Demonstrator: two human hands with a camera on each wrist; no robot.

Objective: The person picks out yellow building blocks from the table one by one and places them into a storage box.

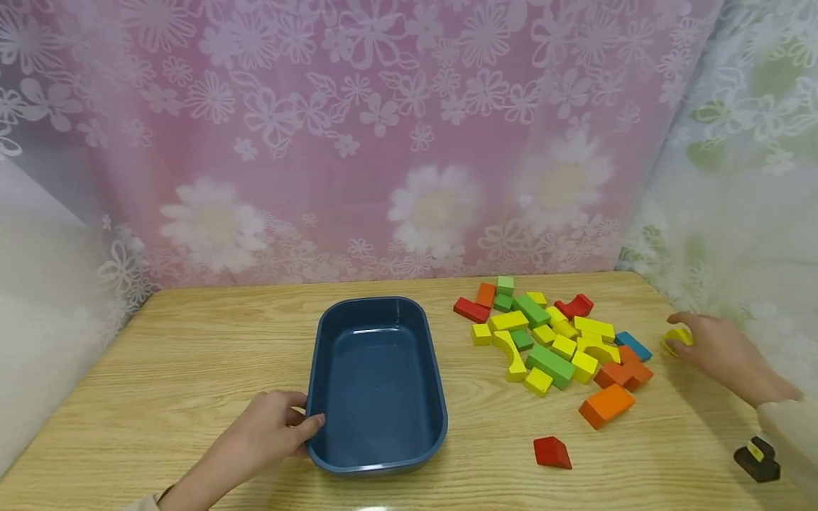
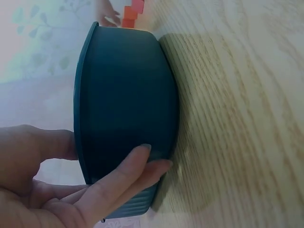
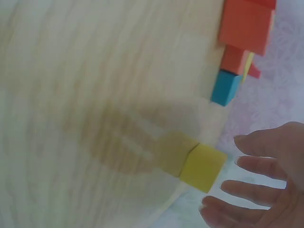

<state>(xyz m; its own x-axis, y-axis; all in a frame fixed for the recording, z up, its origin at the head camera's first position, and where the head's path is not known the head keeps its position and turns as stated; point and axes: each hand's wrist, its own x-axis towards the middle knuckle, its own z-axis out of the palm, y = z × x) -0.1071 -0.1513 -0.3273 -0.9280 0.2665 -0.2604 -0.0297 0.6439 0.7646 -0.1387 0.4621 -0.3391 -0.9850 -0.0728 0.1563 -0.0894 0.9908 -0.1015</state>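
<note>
My left hand (image 1: 271, 429) holds the near left edge of a dark blue rectangular basin (image 1: 375, 466). Its thumb hooks over the rim, and in the left wrist view the fingers (image 2: 118, 185) lie along the outer wall. Over at the far right of the table, my right hand (image 1: 722, 351) hovers at a yellow block (image 1: 674, 339). In the right wrist view the spread fingers (image 3: 251, 192) stand slightly apart from that yellow block (image 3: 203, 167), which rests on the wood by itself. Nothing lies inside the basin.
Right of the basin, yellow, green, red and orange blocks such as a green one (image 1: 551, 365) lie in a loose heap. A blue block (image 1: 633, 345) sits at its right side. A red block (image 1: 552, 452) lies nearer, and a black object (image 1: 757, 461) near the right sleeve.
</note>
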